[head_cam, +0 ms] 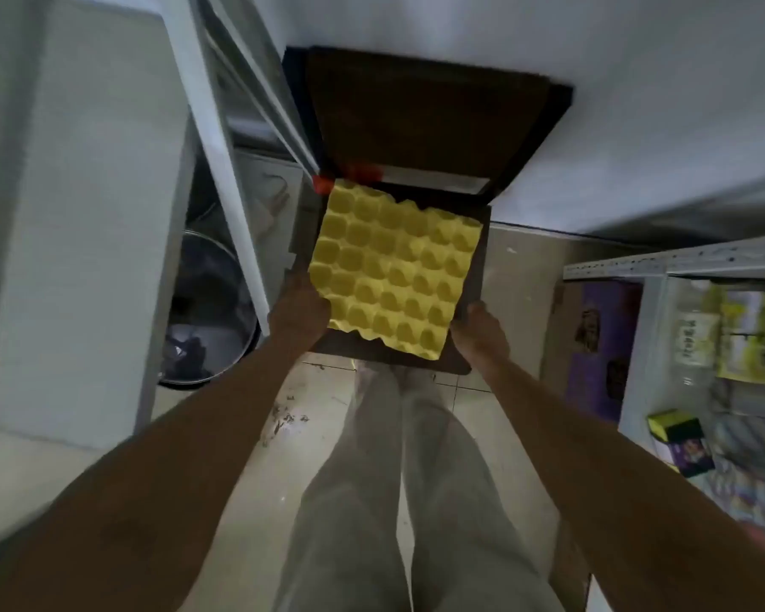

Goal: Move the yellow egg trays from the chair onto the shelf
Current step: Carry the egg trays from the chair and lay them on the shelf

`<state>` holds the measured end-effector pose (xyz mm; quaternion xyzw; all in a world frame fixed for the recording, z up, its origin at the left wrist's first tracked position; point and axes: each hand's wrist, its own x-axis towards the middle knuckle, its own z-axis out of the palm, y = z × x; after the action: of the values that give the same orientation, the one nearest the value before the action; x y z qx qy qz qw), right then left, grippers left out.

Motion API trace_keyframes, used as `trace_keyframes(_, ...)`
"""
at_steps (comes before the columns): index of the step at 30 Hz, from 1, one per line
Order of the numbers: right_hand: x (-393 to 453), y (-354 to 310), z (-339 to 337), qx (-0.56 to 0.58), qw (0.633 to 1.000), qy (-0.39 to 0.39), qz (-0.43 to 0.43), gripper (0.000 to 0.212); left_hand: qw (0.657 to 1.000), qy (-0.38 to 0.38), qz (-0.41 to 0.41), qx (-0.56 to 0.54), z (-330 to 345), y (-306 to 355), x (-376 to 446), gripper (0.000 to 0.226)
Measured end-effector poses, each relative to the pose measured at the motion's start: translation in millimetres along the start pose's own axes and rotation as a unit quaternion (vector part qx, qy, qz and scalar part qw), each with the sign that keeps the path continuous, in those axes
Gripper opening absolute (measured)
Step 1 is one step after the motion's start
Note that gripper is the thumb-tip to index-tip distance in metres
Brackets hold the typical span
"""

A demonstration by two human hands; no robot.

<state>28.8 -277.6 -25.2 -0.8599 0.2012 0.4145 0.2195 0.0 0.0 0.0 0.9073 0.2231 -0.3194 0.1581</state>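
Note:
The yellow egg trays (394, 267) lie as a square stack on the seat of a dark brown chair (429, 121) in the middle of the head view. My left hand (299, 309) grips the stack's near left corner. At the near right edge my right hand (478, 329) closes on the stack, its fingers tucked under the side. The grey metal shelf (681, 262) stands to the right of the chair. How many trays are in the stack cannot be told.
A white cabinet with an open door frame (221, 170) stands left of the chair, and a round metal bin (208, 311) sits on the floor beside it. The shelf's lower levels hold boxes and packets (751, 337). My legs (416, 501) stand on tiled floor.

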Motion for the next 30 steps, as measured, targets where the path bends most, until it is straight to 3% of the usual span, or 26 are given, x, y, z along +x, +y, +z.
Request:
trace_keyframes(3, 36.5, -8.4, 14.4, 0.056, 0.998, 0.040, -0.010, 0.041, 0.998, 0.020, -0.061, -0.013, 9.3, -9.8, 45.4, 0.056)
trace_keyframes(6, 58.5, -13.2, 27.1, 0.054, 0.995, 0.086, -0.020, 0.038, 0.999, 0.031, -0.031, 0.028, 20.8, -15.6, 70.7, 0.050)
trace_keyframes(12, 79.7, -11.4, 37.8, 0.035, 0.981, 0.190, -0.021, 0.008, 0.995, 0.084, -0.052, -0.023, 41.0, -19.4, 79.9, 0.036)
trace_keyframes(18, 95.8, -15.6, 18.6, -0.010, 0.966, 0.256, -0.047, 0.020, 0.993, 0.108, -0.055, 0.003, 49.9, -24.6, 76.7, 0.029)
trace_keyframes(30, 97.8, -18.8, 11.6, -0.051, 0.966, 0.241, -0.084, 0.008, 0.991, 0.107, -0.079, 0.018, 44.6, -24.0, 72.3, 0.026)
